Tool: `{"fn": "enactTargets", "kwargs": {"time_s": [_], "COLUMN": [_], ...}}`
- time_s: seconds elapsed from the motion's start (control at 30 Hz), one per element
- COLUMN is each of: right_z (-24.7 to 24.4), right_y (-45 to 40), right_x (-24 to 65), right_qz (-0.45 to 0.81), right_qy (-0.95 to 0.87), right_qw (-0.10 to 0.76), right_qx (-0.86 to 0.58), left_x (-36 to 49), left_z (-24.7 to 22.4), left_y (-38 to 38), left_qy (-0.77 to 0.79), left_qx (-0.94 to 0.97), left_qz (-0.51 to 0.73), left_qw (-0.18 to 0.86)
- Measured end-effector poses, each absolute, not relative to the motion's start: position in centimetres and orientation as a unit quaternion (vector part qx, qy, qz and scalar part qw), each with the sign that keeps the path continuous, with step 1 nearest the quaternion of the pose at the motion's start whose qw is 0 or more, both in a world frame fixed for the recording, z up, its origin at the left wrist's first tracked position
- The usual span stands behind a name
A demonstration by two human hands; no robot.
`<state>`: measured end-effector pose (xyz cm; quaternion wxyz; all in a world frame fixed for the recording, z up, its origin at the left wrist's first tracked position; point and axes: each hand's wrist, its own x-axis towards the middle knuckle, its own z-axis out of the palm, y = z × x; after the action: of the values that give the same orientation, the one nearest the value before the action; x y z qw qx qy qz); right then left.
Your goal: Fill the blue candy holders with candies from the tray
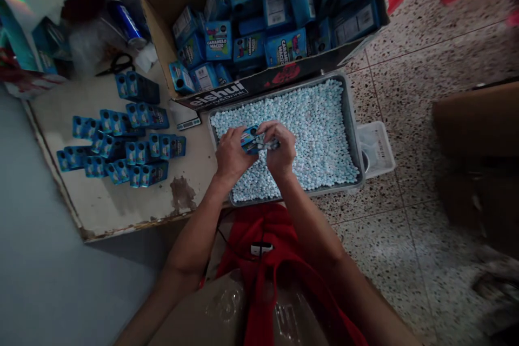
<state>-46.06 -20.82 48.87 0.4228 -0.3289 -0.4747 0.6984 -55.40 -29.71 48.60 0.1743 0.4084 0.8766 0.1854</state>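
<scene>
Perhaps one box (247, 135) in left hand (232, 155)

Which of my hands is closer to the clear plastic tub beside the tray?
Right. Your right hand is over the middle of the tray; your left hand is farther from the clear tub, holding a small blue box near the tray's left edge.

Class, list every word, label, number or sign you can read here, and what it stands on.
"CARAMELO MACIZO": a blue box in the carton.
"eishui": the carton's front; the smaller line beneath is blurred, seemingly ending "Drink".
Too small or blurred to read: print on the standing boxes on the table, the blue can and the held box.
</scene>
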Motion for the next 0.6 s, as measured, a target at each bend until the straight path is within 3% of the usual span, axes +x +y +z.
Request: {"fn": "enactTargets", "kwargs": {"time_s": [0.2, 0.33, 0.43, 0.6], "right_z": [47.9, 45.2, 43.8, 43.5], "right_y": [-19.0, -18.4, -19.4, -20.7], "right_x": [-43.0, -38.9, -36.8, -36.0], "right_qz": [0.728, 0.707, 0.684, 0.584], "right_qy": [-0.394, -0.310, -0.346, -0.512], "right_qw": [0.413, 0.325, 0.267, 0.252], "right_qx": [-0.380, -0.547, -0.584, -0.577], "left_x": [-56.7, -57.1, -56.7, -55.9], "left_z": [48.8, 48.3, 47.6, 46.9], "left_y": [-29.9, -30.8, -31.3, -32.4], "left_qy": [0.868, 0.869, 0.853, 0.842], "left_qx": [0.401, 0.396, 0.415, 0.442], "left_qz": [0.183, 0.165, 0.183, 0.206], "left_qw": [0.228, 0.247, 0.257, 0.229]}}
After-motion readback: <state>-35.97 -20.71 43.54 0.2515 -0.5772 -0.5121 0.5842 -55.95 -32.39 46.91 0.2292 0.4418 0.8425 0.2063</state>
